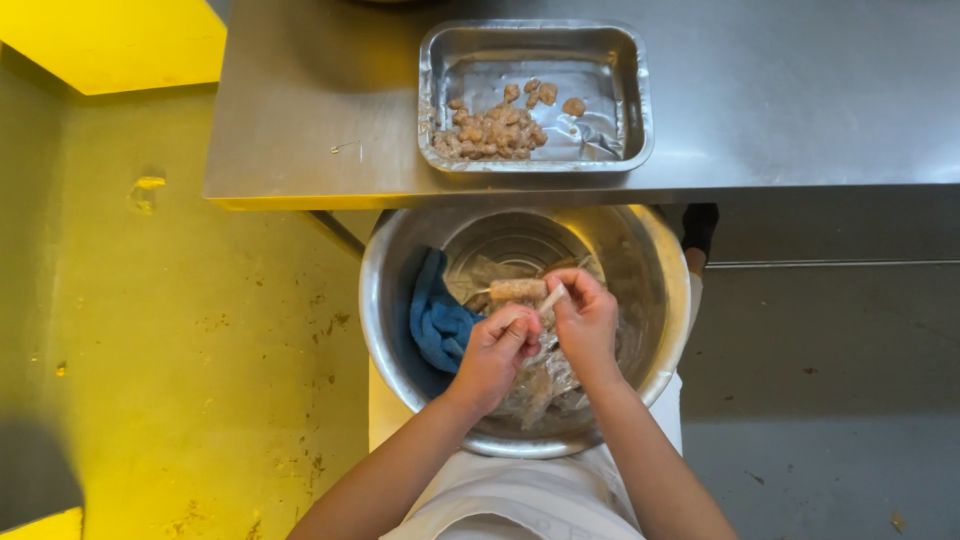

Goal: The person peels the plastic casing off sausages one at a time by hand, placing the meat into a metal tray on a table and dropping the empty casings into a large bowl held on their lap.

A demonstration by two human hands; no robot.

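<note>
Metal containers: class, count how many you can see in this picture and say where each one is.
2. A rectangular steel tray sits on the steel counter; a round steel bowl is below the counter edge, under both hands. None seems hidden.

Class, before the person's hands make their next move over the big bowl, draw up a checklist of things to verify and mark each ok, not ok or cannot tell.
1. Skewer held over the bowl, not the floor: ok.
2. Left hand and right hand both in view above the bowl: ok.
3. Tray on the steel table has bare space beside the meat pieces: ok.
4. Blue cloth lies apart from the skewer: ok.
5. Plastic wrap clear of the hands: not ok, it lies under them.
6. Firmness of grip on skewer: cannot tell.
</note>
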